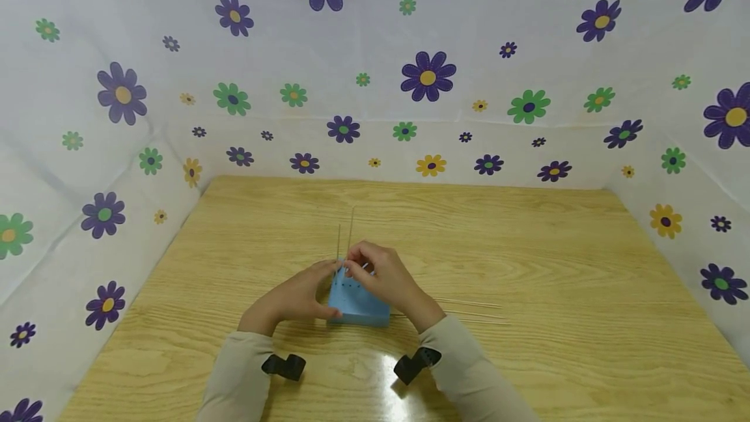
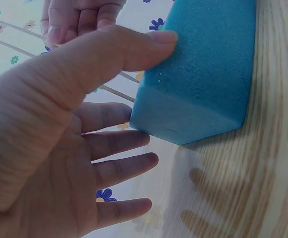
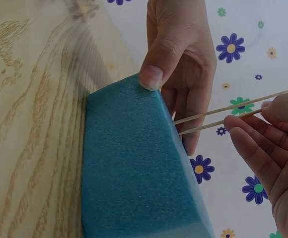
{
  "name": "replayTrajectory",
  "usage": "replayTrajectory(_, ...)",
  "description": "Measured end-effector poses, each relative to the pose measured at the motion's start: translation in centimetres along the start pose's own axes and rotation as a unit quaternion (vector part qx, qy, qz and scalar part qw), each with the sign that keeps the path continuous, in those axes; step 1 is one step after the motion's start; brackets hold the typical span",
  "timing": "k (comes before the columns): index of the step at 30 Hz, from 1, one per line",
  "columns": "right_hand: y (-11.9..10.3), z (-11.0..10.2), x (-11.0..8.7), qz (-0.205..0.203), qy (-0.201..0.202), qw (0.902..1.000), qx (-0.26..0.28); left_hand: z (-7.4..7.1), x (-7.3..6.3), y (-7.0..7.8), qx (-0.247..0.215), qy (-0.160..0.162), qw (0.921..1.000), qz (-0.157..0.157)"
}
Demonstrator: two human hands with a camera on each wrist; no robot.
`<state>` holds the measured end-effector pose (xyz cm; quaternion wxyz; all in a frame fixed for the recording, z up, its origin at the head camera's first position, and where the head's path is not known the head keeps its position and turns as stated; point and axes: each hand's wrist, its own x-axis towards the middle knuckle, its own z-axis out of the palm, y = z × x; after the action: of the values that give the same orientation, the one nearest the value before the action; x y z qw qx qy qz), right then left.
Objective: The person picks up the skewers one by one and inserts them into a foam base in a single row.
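A light blue foam block [image 1: 366, 310] with small dark holes in its top stands on the table. My left hand [image 1: 299, 292] holds its left end, thumb on the near edge and index finger towards the far corner; the other fingers [image 2: 124, 166] extend straight beside it. One thin wooden stick [image 1: 339, 239] rises from the block's far left part. Just right of it, my right hand [image 1: 381, 272] pinches a second wooden stick [image 3: 203, 127] between thumb and fingers, its lower end at the block's top. The right hand covers part of the block's far side.
Several more thin wooden sticks [image 1: 474, 313] lie on the wood-grain table [image 1: 556, 246], right of the block and partly behind the right wrist. A white flower-print cloth [image 1: 375, 38] surrounds the table's back and sides. Black camera straps [image 1: 284, 366] sit on both wrists.
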<state>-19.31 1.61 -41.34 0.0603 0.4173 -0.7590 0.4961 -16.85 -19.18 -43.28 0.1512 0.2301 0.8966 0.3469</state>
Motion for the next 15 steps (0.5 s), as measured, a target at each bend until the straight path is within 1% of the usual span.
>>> replayTrajectory(4, 0.3, 0.3, -0.1, 0.000, -0.005, 1.0000, 0.000, 0.0, 0.0, 0.1, -0.001, -0.001, 1.0000, -0.003)
replayTrajectory(12, 0.7, 1.0, -0.6, -0.009, 0.000, 0.9991, -0.041, 0.2, 0.0, 0.1, 0.005, 0.003, 0.9999, -0.009)
replayTrajectory(15, 0.8, 1.1, -0.7, -0.006, -0.001, 0.9985, -0.054, 0.2, 0.0, 0.1, 0.002, 0.002, 0.9999, -0.010)
